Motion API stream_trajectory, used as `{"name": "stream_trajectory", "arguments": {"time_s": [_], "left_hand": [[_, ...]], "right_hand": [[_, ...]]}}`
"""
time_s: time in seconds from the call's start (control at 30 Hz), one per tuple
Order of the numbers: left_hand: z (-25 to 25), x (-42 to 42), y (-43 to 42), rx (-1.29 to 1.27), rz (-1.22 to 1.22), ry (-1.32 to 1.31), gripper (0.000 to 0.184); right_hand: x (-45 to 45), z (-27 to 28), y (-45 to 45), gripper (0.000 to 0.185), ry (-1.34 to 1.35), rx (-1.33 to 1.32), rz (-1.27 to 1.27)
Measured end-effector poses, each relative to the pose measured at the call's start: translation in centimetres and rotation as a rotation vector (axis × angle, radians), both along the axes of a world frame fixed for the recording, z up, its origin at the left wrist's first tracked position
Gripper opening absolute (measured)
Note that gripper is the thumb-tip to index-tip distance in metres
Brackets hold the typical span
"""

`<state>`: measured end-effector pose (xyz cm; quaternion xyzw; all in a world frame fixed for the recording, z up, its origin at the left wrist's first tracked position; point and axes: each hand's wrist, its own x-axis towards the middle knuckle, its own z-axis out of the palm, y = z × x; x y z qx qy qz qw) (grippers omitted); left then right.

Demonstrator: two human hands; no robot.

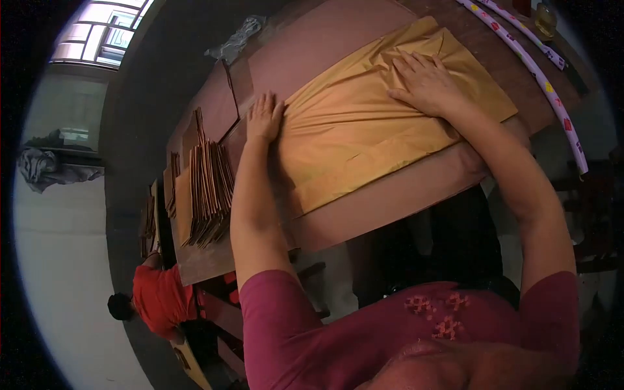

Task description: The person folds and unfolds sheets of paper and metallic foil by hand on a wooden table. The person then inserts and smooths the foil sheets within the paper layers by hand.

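Observation:
A wrinkled golden-yellow sheet, paper or thin cloth, lies spread over a larger brown-pink sheet on the table. Long creases fan out across it from its left edge. My right hand rests flat on its upper right part, fingers spread, among folds bunched around the fingertips. At the left edge of the yellow sheet, my left hand lies with its fingers stretched out, and nothing shows in its grasp. Left of that arm stands a row of folded brown paper pieces, packed close together.
Crumpled clear plastic lies at the table's far edge. Long printed rolls and a small bottle are at the right. A person in a red shirt is at the lower left, beside more brown paper pieces.

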<state>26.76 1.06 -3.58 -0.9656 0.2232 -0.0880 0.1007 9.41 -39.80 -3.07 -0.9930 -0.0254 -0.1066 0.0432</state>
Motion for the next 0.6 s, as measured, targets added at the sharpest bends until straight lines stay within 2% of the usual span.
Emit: {"name": "stream_trajectory", "arguments": {"time_s": [0.03, 0.07, 0.1, 0.17, 0.27, 0.33, 0.4, 0.43, 0.5, 0.6], "left_hand": [[0.9, -1.0, 0.8, 0.174, 0.078, -0.059, 0.07], [0.8, -1.3, 1.2, -0.081, 0.187, -0.138, 0.068], [0.5, -1.4, 1.2, -0.086, 0.184, -0.132, 0.068], [1.4, -2.7, -0.6, -0.123, 0.1, -0.299, 0.068], [2.4, -8.0, -8.4, -0.491, -0.271, 0.035, 0.067], [2.5, -12.0, -13.5, -0.531, -0.389, 0.283, 0.067], [1.5, -14.5, -16.2, -0.437, -0.549, 0.192, 0.071], [1.3, -14.9, -16.6, -0.438, -0.535, 0.19, 0.071], [1.4, -15.3, -16.8, -0.284, -0.465, 0.229, 0.077], [1.7, -13.7, -13.3, -0.27, -0.361, 0.234, 0.077]], "right_hand": [[-0.1, 0.0, 0.0, 0.079, 0.005, -0.004, -0.004], [-0.1, 0.1, 0.1, 0.079, 0.011, -0.015, -0.005], [0.0, 0.1, 0.0, 0.08, 0.017, -0.027, -0.009], [0.5, -0.6, 0.0, 0.08, 0.008, -0.015, -0.013], [0.7, -1.0, -0.1, 0.081, 0.005, -0.024, -0.02], [0.9, -1.0, -0.1, 0.082, 0.008, -0.048, -0.015], [1.0, -1.5, -0.2, 0.081, -0.035, -0.06, -0.005], [1.0, -1.3, -0.1, 0.081, -0.034, -0.059, 0.008], [0.8, -0.7, -0.2, 0.081, -0.014, -0.084, 0.0], [1.2, -1.5, -0.2, 0.081, -0.043, -0.081, -0.003]]}}
